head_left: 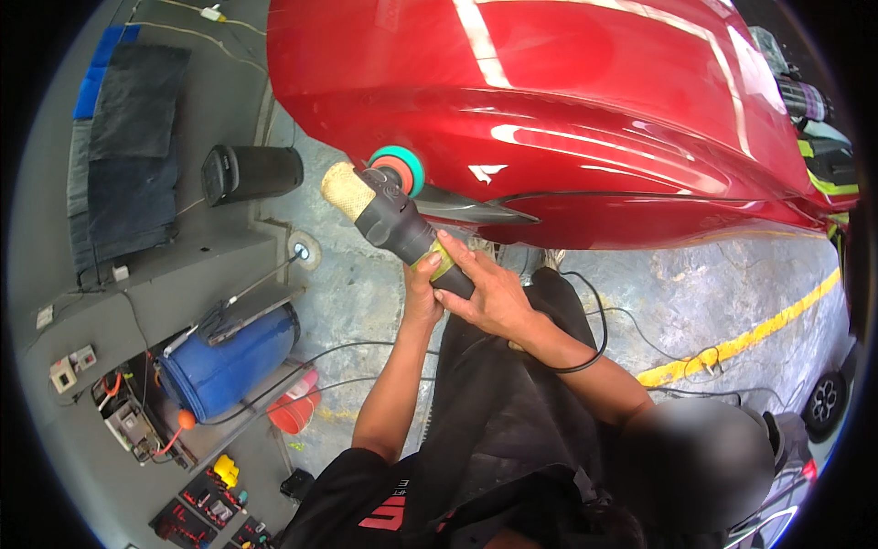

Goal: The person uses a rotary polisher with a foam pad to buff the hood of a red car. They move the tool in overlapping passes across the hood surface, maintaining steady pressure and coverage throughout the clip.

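Observation:
A black power polisher (pixel 398 222) lies slantwise in front of me, with a teal and orange pad (pixel 402 168) at its head and a pale yellow mesh-like cover (pixel 347 191) on its end. My left hand (pixel 422 291) is closed round the grip from the left, thumb near a yellow-green band. From the right, my right hand (pixel 492 291) wraps the same grip just behind that band. The pad sits at the lower left edge of a glossy red car body (pixel 567 110); whether it touches the paint I cannot tell. A black cable loops past my right forearm.
Left stand a black cylindrical bin or speaker (pixel 251 174), a blue barrel (pixel 233 357) and a red bucket (pixel 294 412). Black cables (pixel 366 346) cross the floor. A yellow line (pixel 741 340) runs at right, near a car wheel (pixel 825 404). Tool trays (pixel 206 503) lie lower left.

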Tool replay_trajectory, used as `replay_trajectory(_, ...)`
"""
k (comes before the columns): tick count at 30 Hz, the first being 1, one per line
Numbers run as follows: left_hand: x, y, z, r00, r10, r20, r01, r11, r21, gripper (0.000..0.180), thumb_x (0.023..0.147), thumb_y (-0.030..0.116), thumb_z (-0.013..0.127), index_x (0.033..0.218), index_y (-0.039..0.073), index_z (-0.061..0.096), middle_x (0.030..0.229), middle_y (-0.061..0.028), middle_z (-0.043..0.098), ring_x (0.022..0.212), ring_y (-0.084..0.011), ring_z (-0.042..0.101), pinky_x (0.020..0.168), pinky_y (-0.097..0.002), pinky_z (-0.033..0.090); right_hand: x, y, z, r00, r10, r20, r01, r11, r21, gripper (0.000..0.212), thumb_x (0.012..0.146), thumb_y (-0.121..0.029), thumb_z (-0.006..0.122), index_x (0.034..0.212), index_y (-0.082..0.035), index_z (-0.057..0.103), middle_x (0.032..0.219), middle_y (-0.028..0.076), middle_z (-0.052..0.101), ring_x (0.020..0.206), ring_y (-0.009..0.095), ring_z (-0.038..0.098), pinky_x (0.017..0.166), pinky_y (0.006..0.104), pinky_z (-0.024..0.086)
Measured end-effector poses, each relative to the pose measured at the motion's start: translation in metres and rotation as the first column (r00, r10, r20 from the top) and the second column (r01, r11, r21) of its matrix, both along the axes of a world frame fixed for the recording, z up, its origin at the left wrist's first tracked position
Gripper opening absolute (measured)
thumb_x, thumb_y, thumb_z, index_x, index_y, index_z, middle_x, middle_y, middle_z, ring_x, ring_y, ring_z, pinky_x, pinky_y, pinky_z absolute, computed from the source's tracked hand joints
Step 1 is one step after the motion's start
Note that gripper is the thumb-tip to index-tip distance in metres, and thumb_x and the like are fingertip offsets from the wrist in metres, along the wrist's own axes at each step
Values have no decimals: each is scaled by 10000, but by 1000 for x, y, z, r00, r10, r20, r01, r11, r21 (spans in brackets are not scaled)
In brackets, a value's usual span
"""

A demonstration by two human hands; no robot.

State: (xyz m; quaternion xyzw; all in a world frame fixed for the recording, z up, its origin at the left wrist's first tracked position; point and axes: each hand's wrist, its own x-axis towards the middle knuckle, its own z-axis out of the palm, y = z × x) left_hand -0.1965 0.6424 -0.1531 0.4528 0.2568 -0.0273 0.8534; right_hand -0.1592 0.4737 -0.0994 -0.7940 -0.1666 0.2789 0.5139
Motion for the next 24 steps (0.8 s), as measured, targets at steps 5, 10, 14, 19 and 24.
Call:
replay_trajectory(5, -3, -43, 19, 993, -113, 27, 112, 994, 10, 556, 844, 292, 776, 1273, 18, 554, 1129, -131, 672, 1026, -241, 696, 923, -392, 587, -19, -39, -8, 995, -59, 77, 57, 998, 29, 1019, 810, -285, 869, 1682, -226, 346, 1343, 237, 665, 1154, 443, 687, 962, 485, 588)
replay_trajectory(10, -7, -124, 27, 986, -166, 21, 165, 985, 51, 571, 812, 321, 824, 1252, 34, 601, 1112, -89, 662, 996, -195, 669, 884, -358, 559, -34, -113, -8, 964, -184, 190, 163, 979, 124, 1075, 760, -258, 883, 1684, -246, 335, 1397, 216, 648, 1176, 425, 691, 930, 482, 616)
replay_trajectory(14, 1, -202, 45, 966, -258, -12, 255, 946, 200, 467, 824, 317, 841, 1155, 38, 664, 1052, -44, 668, 945, -145, 650, 853, -331, 537, -46, -189, -5, 932, -297, 208, 269, 951, 154, 1078, 736, -173, 889, 1670, -135, 351, 1516, 190, 597, 1274, 398, 656, 1038, 440, 579)
replay_trajectory(19, 18, -295, 53, 854, -519, 47, 496, 837, 232, 505, 823, 314, 887, 1172, 36, 651, 1067, -43, 677, 959, -137, 646, 875, -333, 544, -63, -279, -16, 884, -463, 62, 448, 877, 172, 1116, 718, -109, 882, 1667, -9, 303, 1539, 266, 563, 1390, 337, 607, 1138, 420, 495)
replay_trajectory(24, 25, -360, 54, 812, -576, 92, 528, 794, 302, 625, 796, 290, 915, 1263, 15, 602, 1179, -95, 685, 1086, -188, 654, 971, -385, 543, -79, -318, -19, 791, -608, 64, 586, 785, 201, 1121, 778, -154, 844, 1676, 19, 196, 1465, 206, 584, 1333, 284, 605, 1130, 405, 477)
